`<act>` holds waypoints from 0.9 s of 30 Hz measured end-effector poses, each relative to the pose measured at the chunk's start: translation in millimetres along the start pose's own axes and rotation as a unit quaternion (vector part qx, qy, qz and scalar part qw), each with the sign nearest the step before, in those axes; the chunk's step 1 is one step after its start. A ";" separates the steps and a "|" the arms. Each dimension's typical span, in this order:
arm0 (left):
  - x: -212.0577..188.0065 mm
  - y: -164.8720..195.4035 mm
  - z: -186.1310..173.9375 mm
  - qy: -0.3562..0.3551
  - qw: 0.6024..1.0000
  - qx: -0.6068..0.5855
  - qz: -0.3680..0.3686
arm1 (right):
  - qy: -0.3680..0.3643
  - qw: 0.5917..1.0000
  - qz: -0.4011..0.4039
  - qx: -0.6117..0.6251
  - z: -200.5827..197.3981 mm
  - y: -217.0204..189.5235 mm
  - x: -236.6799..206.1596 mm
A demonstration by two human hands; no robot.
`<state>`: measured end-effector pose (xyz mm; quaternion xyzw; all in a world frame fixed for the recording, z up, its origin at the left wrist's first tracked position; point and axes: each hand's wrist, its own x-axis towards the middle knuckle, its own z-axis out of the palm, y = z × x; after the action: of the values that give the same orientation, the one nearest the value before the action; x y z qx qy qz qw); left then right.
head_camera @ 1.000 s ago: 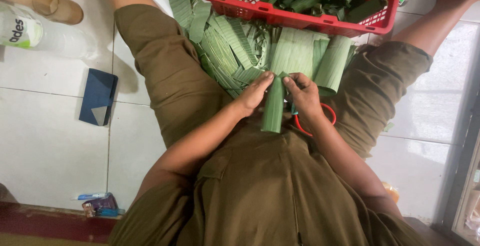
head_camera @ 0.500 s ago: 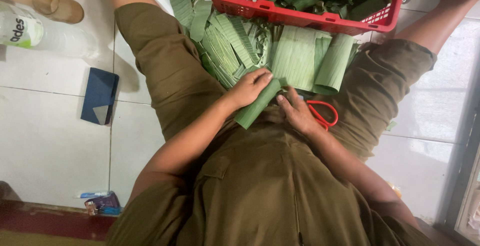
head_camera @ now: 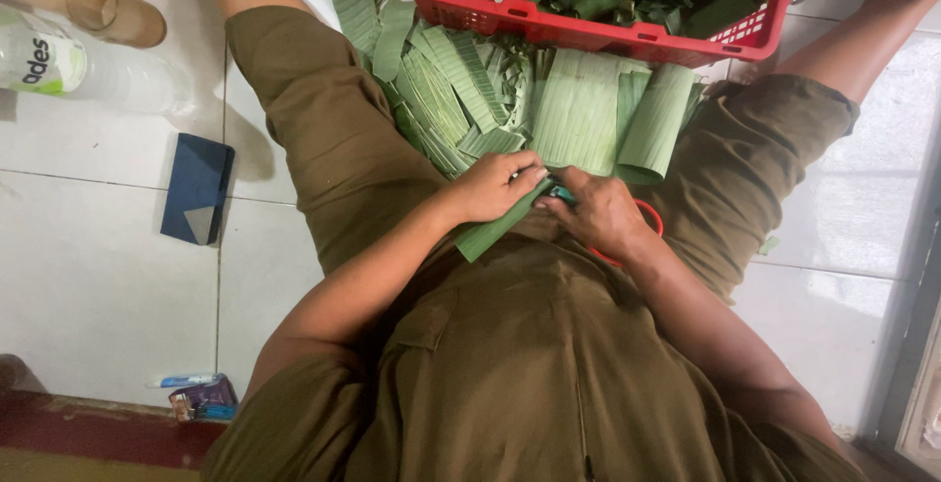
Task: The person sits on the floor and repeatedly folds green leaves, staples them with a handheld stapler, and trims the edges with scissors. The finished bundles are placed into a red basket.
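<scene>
I sit on a tiled floor with legs spread, a heap of cut banana leaf pieces (head_camera: 578,109) between my thighs. My left hand (head_camera: 495,186) grips a folded green leaf strip (head_camera: 490,234) that slants down toward my lap. My right hand (head_camera: 600,215) is closed on red-handled scissors (head_camera: 649,222), whose blades meet the strip near my left fingers. Both hands touch at the middle of my lap. The scissor blades are mostly hidden by my fingers.
A red plastic basket (head_camera: 588,36) holding rolled leaves stands beyond the heap. On the left floor lie a clear glass (head_camera: 113,11), a plastic bottle (head_camera: 83,68), a dark blue wallet-like case (head_camera: 196,188) and a small packet (head_camera: 201,394).
The leaf strip has turned from upright to slanting across my lap. Both hands have drawn closer to my body, and the right hand now covers the scissors' handle.
</scene>
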<state>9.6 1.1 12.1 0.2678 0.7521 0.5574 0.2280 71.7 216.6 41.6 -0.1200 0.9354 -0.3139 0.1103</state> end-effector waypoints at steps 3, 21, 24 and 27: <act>-0.9 -12.7 5.0 -0.004 1.000 -0.003 -0.006 | 0.021 0.998 -0.038 -0.045 15.6 12.3 1.8; 9.4 -14.2 -32.5 -0.053 0.764 -0.610 -0.203 | 0.172 0.941 0.141 0.254 -5.1 11.5 24.3; 10.5 -8.4 -28.8 -0.020 0.760 -0.643 -0.090 | 0.136 0.920 0.190 0.314 -9.0 10.9 17.4; 18.6 -7.1 -7.1 0.071 0.901 -0.428 -0.018 | 0.142 0.927 0.139 0.317 -3.0 3.7 12.7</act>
<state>-10.0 6.5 6.4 0.0904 0.4599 0.8390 0.2766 58.2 217.5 40.0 0.0981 0.8001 -0.5896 0.0514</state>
